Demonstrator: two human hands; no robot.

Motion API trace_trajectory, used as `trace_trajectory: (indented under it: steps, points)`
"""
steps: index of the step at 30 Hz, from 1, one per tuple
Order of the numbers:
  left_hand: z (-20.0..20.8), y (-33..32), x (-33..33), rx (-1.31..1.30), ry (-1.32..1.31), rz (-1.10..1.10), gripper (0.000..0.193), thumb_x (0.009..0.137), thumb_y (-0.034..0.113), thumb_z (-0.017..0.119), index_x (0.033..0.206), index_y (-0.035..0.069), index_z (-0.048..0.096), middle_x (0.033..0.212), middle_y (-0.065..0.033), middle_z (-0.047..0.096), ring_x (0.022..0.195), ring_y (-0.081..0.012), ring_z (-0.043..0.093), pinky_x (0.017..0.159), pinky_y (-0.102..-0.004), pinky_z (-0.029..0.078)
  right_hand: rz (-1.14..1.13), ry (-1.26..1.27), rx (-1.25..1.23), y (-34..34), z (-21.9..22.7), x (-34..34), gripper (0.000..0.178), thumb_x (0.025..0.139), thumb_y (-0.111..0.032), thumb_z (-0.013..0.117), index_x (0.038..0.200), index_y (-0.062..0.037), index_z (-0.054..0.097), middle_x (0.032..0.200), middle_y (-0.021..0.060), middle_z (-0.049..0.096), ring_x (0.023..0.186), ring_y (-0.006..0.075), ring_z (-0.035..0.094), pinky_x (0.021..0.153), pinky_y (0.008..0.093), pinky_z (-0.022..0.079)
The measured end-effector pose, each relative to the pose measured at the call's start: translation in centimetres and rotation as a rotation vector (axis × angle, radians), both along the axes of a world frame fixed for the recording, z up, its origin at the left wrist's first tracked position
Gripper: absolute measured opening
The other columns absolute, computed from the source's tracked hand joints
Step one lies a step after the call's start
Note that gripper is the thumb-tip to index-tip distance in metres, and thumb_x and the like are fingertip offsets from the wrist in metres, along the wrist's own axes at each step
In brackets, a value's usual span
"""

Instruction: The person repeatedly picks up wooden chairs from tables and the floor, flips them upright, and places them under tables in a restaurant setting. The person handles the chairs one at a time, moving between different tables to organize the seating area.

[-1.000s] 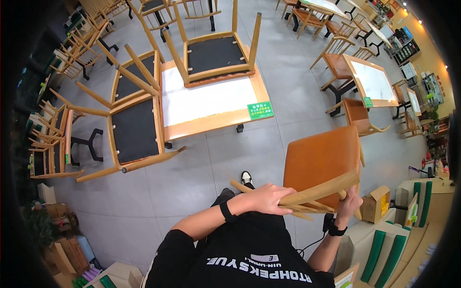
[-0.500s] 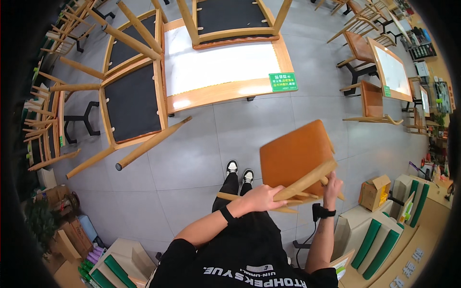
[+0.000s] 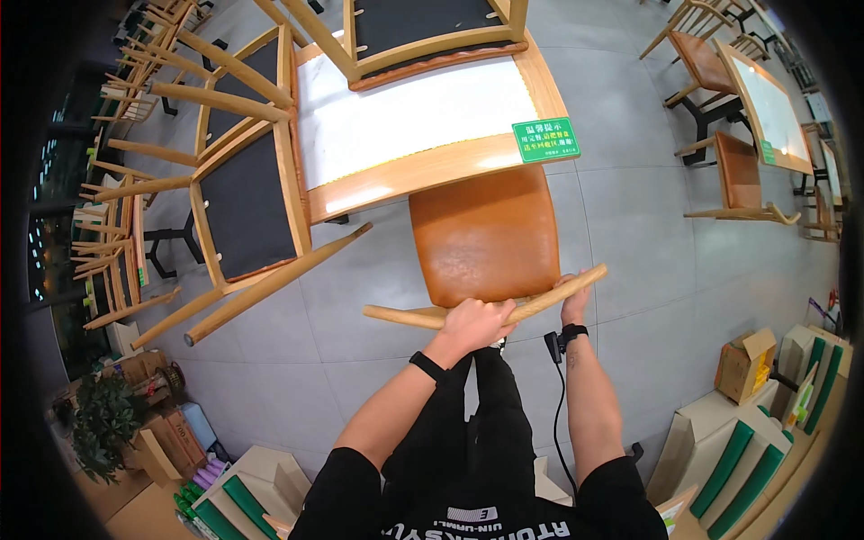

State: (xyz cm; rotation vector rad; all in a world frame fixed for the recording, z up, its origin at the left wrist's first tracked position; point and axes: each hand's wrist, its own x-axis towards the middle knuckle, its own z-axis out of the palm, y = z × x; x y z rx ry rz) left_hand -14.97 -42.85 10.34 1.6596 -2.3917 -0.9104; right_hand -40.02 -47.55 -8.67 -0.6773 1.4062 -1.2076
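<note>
In front of me a wooden chair (image 3: 486, 236) with an orange-brown padded seat stands at the near edge of the table (image 3: 396, 195). The seat's far edge reaches beneath the tabletop. My left hand (image 3: 480, 323) is closed on the middle of the curved wooden backrest rail. Farther right, my right hand (image 3: 576, 299) grips the rail near its right end, with its fingers partly hidden behind the wood. The chair's legs are mostly out of sight under the seat and rail.
Upturned chairs (image 3: 247, 202) rest on the table's left side, legs jutting toward me. Another upturned chair (image 3: 432, 31) lies on its far part. A second table (image 3: 765, 103) with chairs stands right. Cardboard box (image 3: 745, 364) and green-and-cream benches (image 3: 720, 445) sit near right; a plant (image 3: 103, 423) near left.
The chair has swung from a tilted position at my right to the table's near edge, seat now partly under the top. Both hands moved forward with it, still holding the backrest.
</note>
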Motion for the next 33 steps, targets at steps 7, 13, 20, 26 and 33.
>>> trace_trajectory:
  steps: [7, 13, 20, 26, 33]
  points:
    - [-3.6, -1.3, -2.9, -0.033, -0.044, -0.081, 0.032, 0.086, 0.039, 0.059, 0.096, 0.009, 0.055, 0.058, -0.0111, 0.061, 0.049, -0.0300, 0.062, 0.046, -0.0411, 0.049, 0.026, -0.211, 0.024, -0.5, -3.5, -1.9, 0.048, 0.101, -0.035, 0.029, 0.077, -0.0023, 0.054, 0.071, 0.0123, 0.061, 0.070, 0.0242, 0.056, 0.077, 0.0356, 0.045]
    - [-8.5, 1.6, -4.9, -0.050, -0.018, -0.074, 0.031, 0.084, 0.032, 0.060, 0.104, 0.008, 0.055, 0.059, -0.0087, 0.062, 0.052, -0.0282, 0.063, 0.047, -0.0392, 0.051, -0.425, -0.463, 0.279, -1.7, 5.0, -3.0, 0.046, 0.101, -0.033, 0.029, 0.083, -0.0015, 0.056, 0.094, 0.0160, 0.065, 0.097, 0.0262, 0.059, 0.097, 0.0384, 0.040]
    - [-8.8, 0.9, -4.9, 0.105, -0.019, 0.094, 0.050, 0.074, 0.036, 0.074, 0.111, 0.008, 0.055, 0.106, -0.0148, 0.062, 0.067, -0.0289, 0.067, 0.052, -0.0391, 0.052, 0.106, 0.592, -0.204, 1.2, 10.6, -0.9, 0.023, 0.094, -0.018, 0.047, 0.092, -0.0027, 0.063, 0.102, 0.0117, 0.067, 0.105, 0.0263, 0.059, 0.104, 0.0406, 0.034]
    - [-8.2, 1.7, 3.9, -0.057, 0.016, 0.076, 0.058, 0.065, 0.050, 0.076, 0.100, 0.006, 0.060, 0.103, -0.0131, 0.061, 0.090, -0.0322, 0.062, 0.087, -0.0430, 0.044, 0.493, 1.287, -0.517, 0.4, 7.9, 2.1, 0.016, 0.080, -0.010, 0.062, 0.064, -0.0073, 0.060, 0.069, 0.0040, 0.063, 0.082, 0.0201, 0.060, 0.090, 0.0378, 0.036]
    - [-10.3, -0.3, 9.8, -0.055, -0.226, -0.049, 0.062, 0.073, 0.069, 0.059, 0.077, 0.007, 0.062, 0.061, -0.0110, 0.060, 0.064, -0.0282, 0.063, 0.059, -0.0391, 0.050, 0.471, 1.360, -0.616, -5.3, 7.2, 3.4, 0.022, 0.077, -0.011, 0.064, 0.057, -0.0074, 0.056, 0.057, 0.0050, 0.055, 0.065, 0.0227, 0.054, 0.082, 0.0381, 0.038]
